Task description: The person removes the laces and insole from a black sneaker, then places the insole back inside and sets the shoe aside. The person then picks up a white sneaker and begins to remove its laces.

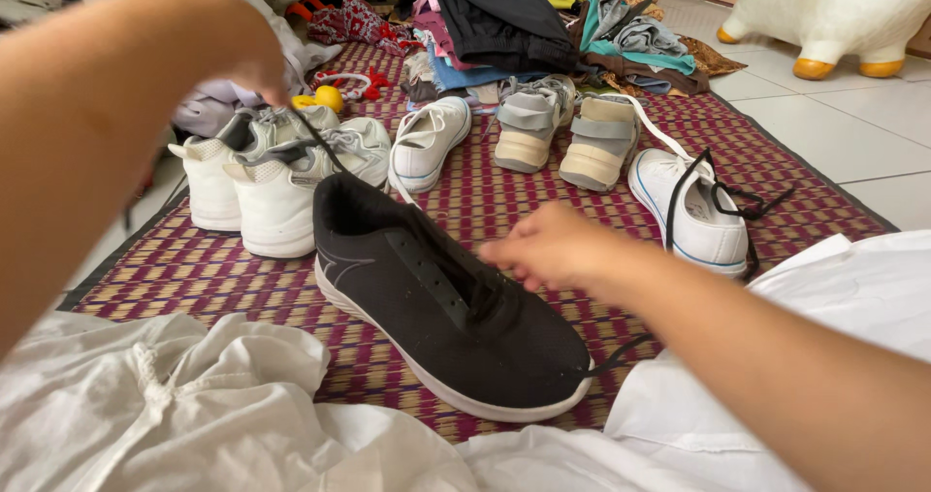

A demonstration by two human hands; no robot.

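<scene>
A black sneaker [456, 308] with a white sole lies on the woven mat [194, 279], toe toward me. My left hand [254, 61] is raised above the mat's left side and pinches a black lace [325, 143] that runs taut down to the sneaker. My right hand [548, 250] rests at the sneaker's eyelets, fingers closed on the lace where it passes through. Another piece of black lace [621, 351] trails from under the sneaker's toe.
A pair of white sneakers [276, 177] stands at the left. Behind are a single white shoe [429, 141], two grey-beige strap shoes [562, 133], and a white shoe with black lace [693, 211]. A clothes pile [543, 27] and white cloth [194, 405] surround the mat.
</scene>
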